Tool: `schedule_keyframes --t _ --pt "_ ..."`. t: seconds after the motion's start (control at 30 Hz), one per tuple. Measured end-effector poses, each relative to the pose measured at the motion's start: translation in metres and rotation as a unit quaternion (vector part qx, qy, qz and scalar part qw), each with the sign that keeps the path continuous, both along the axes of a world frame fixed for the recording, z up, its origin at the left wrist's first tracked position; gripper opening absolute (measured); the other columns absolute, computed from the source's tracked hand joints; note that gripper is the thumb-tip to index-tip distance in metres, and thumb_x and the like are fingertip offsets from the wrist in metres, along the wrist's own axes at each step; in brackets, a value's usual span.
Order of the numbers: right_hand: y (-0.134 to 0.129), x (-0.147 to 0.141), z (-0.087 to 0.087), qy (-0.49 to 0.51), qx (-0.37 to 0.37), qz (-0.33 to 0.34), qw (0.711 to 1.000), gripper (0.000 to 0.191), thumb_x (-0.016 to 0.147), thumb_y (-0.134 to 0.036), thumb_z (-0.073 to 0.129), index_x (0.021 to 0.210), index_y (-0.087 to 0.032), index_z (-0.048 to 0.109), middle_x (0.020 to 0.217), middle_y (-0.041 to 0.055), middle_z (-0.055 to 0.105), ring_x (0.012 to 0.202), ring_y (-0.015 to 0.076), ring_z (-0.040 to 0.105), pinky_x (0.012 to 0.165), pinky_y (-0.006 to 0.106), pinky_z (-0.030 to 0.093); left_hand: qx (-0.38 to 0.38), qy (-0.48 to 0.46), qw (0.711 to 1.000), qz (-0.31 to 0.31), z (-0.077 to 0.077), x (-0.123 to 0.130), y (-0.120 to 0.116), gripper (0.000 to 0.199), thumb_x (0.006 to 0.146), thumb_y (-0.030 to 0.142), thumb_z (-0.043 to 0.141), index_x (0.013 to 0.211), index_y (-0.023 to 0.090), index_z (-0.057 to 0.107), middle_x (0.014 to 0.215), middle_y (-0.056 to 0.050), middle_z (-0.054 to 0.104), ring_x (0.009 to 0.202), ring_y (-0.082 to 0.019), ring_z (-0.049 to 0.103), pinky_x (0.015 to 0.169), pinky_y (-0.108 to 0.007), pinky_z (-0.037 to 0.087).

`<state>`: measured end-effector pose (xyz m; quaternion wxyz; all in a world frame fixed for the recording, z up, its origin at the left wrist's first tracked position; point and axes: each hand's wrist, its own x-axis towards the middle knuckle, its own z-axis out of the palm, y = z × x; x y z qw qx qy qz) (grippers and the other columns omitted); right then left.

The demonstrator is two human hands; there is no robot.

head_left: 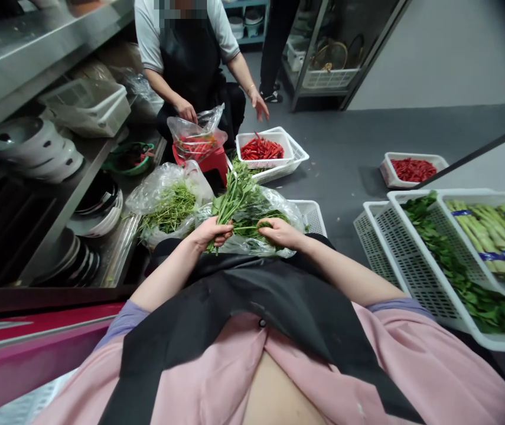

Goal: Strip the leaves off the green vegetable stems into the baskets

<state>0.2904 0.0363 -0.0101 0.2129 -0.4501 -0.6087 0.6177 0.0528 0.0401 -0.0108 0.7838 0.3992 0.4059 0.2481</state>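
Just in front of the hands, leafy green stems (234, 200) lie over a clear plastic bag (274, 245). The left hand (210, 232) is curled closed around the stems; the right hand (281, 232) is half closed on them. Off to the right, a white basket (416, 277) holds stalks (486, 236) with blue bands (498, 255), their print unreadable.

The person's left hand (210, 233) and right hand (281, 232) close around a bunch of long green leafy stems (238, 200), held above a clear crinkled plastic bag (274, 245) of more greens. Just left lies a second clear plastic bag (159, 189) of fine feathery greens. Ahead, a co-worker in a black apron (190, 59) touches a clear plastic bag (194, 133) on a red stool (212, 165), beside a white plastic tray (246, 147) of red chillies.
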Motion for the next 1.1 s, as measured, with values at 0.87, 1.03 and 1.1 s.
schedule_keyframes --t 0.87,1.03,1.1 --pt "0.0 -0.033 -0.018 -0.062 0.21 0.053 0.974 0.013 0.081 -0.022 0.049 0.083 -0.014 0.059 0.072 -0.0007 0.056 0.065 0.0103 0.046 0.067 0.024 0.036 0.003 0.073 0.996 0.052 -0.003 0.027 -0.004 0.045 0.061 0.042 0.079 0.076 0.019 0.043 0.044 0.01 0.04 0.031 -0.003 0.03 0.031 -0.015 0.022" --pt "-0.008 -0.043 -0.021 0.081 0.097 -0.122 0.985 0.012 0.079 -0.024 0.05 0.069 -0.018 0.044 0.057 -0.0054 0.044 0.054 0.008 0.037 0.056 0.023 0.033 0.036 0.062 0.995 0.069 0.002 0.042 -0.009 0.05 0.064 0.048 0.077 0.075 0.021 0.036 0.046 0.013 0.031 0.033 -0.003 0.027 0.034 -0.015 0.024" --pt "-0.011 -0.042 -0.018 0.197 -0.014 -0.139 0.97 0.018 0.081 -0.028 0.048 0.068 -0.021 0.037 0.053 -0.0073 0.038 0.046 0.0073 0.033 0.048 0.022 0.032 0.052 0.072 0.993 0.077 0.008 0.048 -0.009 0.05 0.065 0.047 0.077 0.077 0.022 0.036 0.046 0.013 0.03 0.034 -0.003 0.026 0.035 -0.015 0.024"
